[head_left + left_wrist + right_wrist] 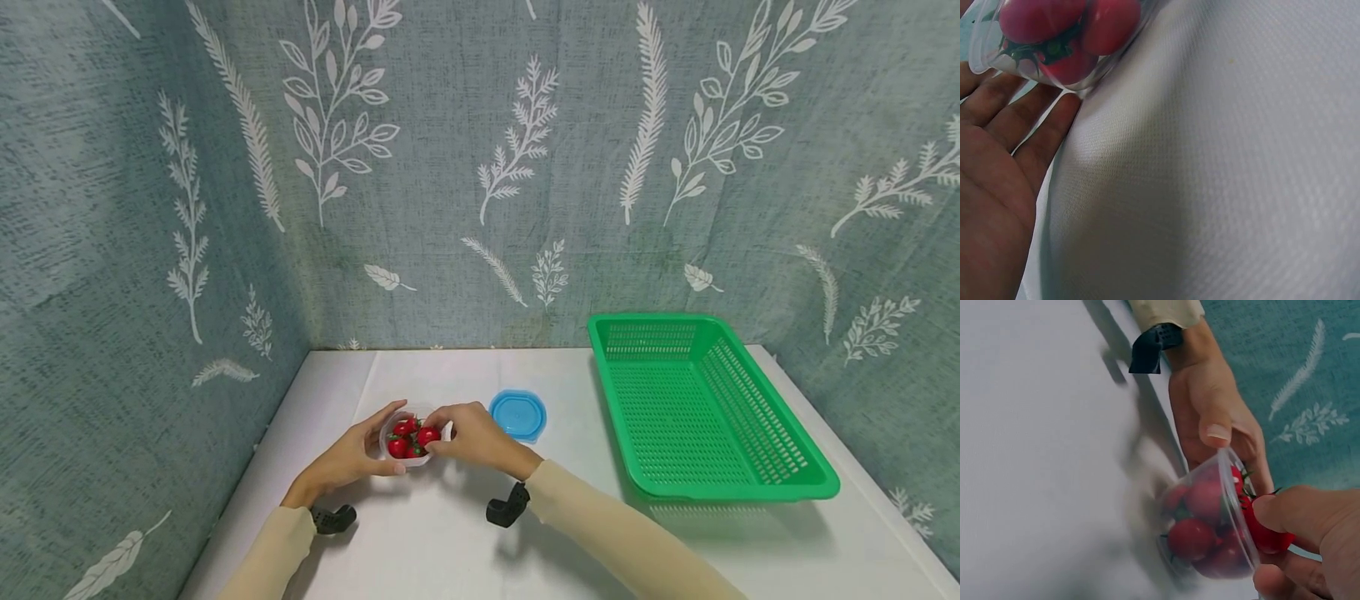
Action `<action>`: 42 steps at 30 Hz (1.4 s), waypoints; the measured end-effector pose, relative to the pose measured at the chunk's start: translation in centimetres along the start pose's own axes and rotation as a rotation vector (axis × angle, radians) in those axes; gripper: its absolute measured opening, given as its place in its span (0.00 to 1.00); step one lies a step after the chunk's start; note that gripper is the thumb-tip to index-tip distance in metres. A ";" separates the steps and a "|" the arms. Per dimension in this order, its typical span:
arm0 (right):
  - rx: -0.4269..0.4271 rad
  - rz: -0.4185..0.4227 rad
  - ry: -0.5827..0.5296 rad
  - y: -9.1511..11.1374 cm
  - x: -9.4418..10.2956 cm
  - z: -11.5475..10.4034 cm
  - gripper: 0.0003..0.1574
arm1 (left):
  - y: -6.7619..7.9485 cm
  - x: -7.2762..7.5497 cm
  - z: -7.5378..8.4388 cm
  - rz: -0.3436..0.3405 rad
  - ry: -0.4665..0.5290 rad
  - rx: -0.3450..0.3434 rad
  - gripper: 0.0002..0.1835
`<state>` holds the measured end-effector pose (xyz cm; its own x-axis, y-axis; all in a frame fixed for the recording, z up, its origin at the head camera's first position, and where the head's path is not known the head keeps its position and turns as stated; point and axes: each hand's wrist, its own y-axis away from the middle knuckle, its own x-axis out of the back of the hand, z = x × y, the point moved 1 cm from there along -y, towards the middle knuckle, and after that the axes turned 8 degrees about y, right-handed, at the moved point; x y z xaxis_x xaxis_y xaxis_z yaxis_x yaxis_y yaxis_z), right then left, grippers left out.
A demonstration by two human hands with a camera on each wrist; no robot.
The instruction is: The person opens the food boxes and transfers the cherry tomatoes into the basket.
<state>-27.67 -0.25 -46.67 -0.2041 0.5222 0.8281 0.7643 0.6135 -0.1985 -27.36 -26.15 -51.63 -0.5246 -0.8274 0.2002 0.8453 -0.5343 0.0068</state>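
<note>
Wide white worktop [465, 542], and off to the right sits the green basket [705, 400], well apart from the action. Nearer in, a blue lid [517, 414] lies flat just right of the hands. Now the centre: a small clear tub [408, 439] of tomatoes stands on the worktop directly ahead, between both hands (no real long axis, it's round). The left hand [348, 457] cups its left wall, thumb curled over the rim, fingers spread beneath. The right hand [476, 435] comes in from the right and pinches one tomato [428, 435] at the rim between thumb and fingers. Both are on it; the right sits closer to the basket.
</note>
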 end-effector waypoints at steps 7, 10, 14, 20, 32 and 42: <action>0.004 0.033 0.027 0.7 2.0 0.2 0.14 | -0.2 0.0 -0.1 0.007 -0.028 0.001 0.58; 0.008 0.053 0.041 1.0 3.0 0.6 0.14 | -0.2 0.0 -0.1 0.012 -0.030 0.005 0.58; 0.006 0.085 0.029 1.4 4.5 1.1 0.13 | -0.2 0.2 -0.3 0.017 -0.032 0.001 0.58; -0.020 0.135 0.035 2.2 6.4 2.0 0.13 | 0.1 0.3 -0.3 0.021 -0.039 0.005 0.57; -0.112 0.229 0.049 4.6 9.9 5.6 0.12 | 0.1 0.2 -0.2 0.016 -0.044 0.001 0.58; -0.169 0.322 0.036 6.4 12.5 8.9 0.15 | 0.1 0.1 -0.2 0.017 -0.046 0.001 0.58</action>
<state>-30.79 15.44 -42.20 0.0830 0.6495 0.7558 0.8768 0.3128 -0.3651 -27.40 -26.33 -51.85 -0.5047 -0.8277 0.2451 0.8543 -0.5197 0.0042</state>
